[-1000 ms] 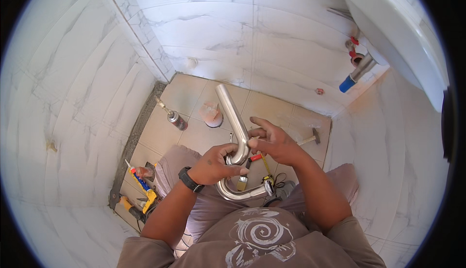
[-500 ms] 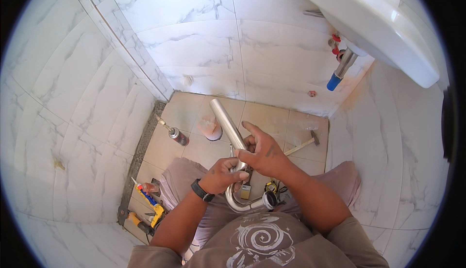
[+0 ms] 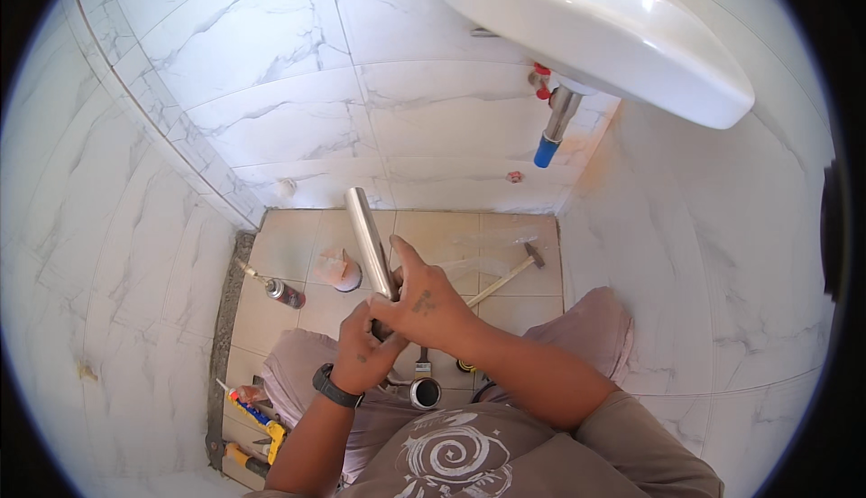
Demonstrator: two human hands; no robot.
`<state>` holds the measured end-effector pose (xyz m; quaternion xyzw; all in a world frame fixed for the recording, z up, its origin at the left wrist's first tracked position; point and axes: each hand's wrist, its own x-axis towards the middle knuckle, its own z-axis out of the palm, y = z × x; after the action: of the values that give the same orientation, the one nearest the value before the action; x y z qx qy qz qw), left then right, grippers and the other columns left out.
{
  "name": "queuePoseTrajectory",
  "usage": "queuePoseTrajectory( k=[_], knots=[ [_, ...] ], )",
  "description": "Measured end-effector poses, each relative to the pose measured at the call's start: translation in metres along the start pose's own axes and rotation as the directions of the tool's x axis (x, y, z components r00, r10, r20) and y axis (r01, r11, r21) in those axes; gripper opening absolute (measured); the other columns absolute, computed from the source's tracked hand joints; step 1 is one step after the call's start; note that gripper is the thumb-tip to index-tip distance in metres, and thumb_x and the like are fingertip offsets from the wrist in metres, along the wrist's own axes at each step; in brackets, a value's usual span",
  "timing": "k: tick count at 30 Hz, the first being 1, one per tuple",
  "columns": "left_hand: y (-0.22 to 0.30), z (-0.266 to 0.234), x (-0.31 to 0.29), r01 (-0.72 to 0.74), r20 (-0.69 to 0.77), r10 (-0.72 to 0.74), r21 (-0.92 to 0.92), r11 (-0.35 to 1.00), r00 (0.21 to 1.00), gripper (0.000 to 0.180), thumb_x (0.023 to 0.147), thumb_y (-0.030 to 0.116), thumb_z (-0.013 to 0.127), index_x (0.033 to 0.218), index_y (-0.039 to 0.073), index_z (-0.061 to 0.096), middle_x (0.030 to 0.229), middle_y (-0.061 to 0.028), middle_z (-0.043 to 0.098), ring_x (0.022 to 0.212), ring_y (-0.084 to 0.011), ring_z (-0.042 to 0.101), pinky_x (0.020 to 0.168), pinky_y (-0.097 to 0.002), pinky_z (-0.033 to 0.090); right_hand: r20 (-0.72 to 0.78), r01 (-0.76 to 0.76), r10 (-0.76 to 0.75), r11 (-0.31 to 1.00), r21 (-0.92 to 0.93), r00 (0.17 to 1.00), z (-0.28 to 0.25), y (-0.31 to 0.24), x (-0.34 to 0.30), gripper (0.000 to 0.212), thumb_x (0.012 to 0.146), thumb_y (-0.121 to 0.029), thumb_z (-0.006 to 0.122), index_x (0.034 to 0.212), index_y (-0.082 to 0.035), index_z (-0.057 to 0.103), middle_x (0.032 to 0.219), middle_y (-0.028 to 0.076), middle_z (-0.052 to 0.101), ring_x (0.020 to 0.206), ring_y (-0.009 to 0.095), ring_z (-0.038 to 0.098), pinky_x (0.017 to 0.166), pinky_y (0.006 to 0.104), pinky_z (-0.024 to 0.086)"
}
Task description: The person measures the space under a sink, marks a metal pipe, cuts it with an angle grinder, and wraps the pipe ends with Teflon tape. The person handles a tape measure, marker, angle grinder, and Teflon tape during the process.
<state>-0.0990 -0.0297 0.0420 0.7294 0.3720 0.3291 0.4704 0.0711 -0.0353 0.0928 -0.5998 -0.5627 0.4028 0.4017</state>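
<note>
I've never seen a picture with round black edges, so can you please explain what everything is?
There's no robot here, just a person's own left hand and right hand. The camera sits on the person's head and looks down, so you see almost what they see. Its very wide lens bends straight lines and leaves the dark edges.

Both hands hold a shiny metal pipe, hiding part of it. On the tiled floor lie a hammer and a small canister with a nozzle. A yellow and blue caulking gun is at the lower left. The big white thing above is a sink.
</note>
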Motion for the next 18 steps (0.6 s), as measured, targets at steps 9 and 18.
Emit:
queuePoseTrajectory(
  k=[9,18],
  knots=[
    [-0.002,-0.004,0.007,-0.033,-0.206,-0.093,-0.535,0.844,0.974,0.038,0.107,0.040,0.058,0.117,0.003,0.059,0.102,-0.0042,0.060,0.091,-0.0116,0.055,0.081,-0.0288,0.047,0.107,0.082,-0.140,0.902,0.424,0.984,-0.005,0.048,-0.010,0.067,0.100,-0.026,0.070,0.153,0.004,0.041,0.128,0.016,0.066,0.109,0.018,0.065,0.093,0.0353,0.054],
    [-0.003,0.014,-0.009,0.090,-0.116,-0.140,-0.354,0.931,0.983,0.056,0.111,0.043,0.052,0.145,-0.001,0.049,0.117,-0.0097,0.058,0.107,-0.0168,0.054,0.097,-0.0319,0.045,0.487,-0.166,-0.078,0.883,0.438,0.870,0.013,0.081,-0.036,0.066,0.100,-0.024,0.073,0.153,0.001,0.042,0.130,0.013,0.064,0.124,0.020,0.060,0.106,0.0374,0.050]
  ],
)
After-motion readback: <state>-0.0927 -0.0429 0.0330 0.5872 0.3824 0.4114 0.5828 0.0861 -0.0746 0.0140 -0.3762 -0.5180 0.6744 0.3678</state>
